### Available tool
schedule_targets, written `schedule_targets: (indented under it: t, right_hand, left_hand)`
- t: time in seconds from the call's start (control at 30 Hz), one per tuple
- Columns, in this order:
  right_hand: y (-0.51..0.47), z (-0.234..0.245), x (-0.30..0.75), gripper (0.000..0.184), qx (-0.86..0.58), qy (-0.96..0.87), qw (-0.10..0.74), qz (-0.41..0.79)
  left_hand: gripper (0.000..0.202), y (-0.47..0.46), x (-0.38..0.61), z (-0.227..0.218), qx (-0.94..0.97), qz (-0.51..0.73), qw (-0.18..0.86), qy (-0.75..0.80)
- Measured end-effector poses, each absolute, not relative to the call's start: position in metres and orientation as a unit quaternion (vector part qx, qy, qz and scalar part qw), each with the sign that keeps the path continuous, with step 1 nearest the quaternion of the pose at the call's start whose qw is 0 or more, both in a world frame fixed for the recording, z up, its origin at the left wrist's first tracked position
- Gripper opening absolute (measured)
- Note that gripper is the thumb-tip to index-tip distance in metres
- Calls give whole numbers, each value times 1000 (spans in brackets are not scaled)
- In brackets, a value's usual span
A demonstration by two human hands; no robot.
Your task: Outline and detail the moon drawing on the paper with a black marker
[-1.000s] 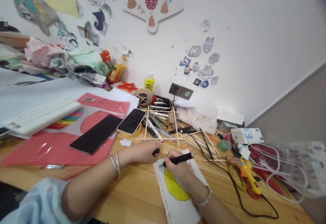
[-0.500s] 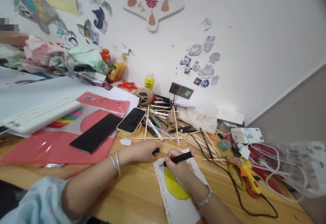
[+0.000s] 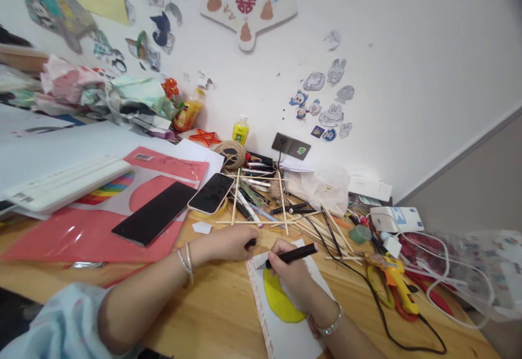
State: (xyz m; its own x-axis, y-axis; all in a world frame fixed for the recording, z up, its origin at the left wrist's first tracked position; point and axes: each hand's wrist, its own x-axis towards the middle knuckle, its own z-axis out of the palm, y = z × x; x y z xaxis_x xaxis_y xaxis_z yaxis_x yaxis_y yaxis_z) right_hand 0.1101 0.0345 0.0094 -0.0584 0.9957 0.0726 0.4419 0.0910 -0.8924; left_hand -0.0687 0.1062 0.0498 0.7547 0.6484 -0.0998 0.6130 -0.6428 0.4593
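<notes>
Black marker [image 3: 296, 254] pinched in right hand [image 3: 290, 274], paper [image 3: 281, 337] below, left hand [image 3: 233, 241] gripping cap [image 3: 250, 243]

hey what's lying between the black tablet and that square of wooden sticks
A phone, dark screen up, with something yellow poking out from under its edge. The head view shows it between the tablet and the sticks.

The single head view looks forward and down from close above the counter [image 3: 212, 304], hands [image 3: 290, 271] low in the middle, wall [image 3: 391, 76] ahead.
</notes>
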Motion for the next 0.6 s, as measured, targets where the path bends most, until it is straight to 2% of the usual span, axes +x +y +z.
schedule_targets:
  t: [0.6]
  right_hand:
    - [34, 17, 106, 19, -557, -707, 337, 277]
  left_hand:
    - [6, 104, -70, 55, 910, 38, 242, 334]
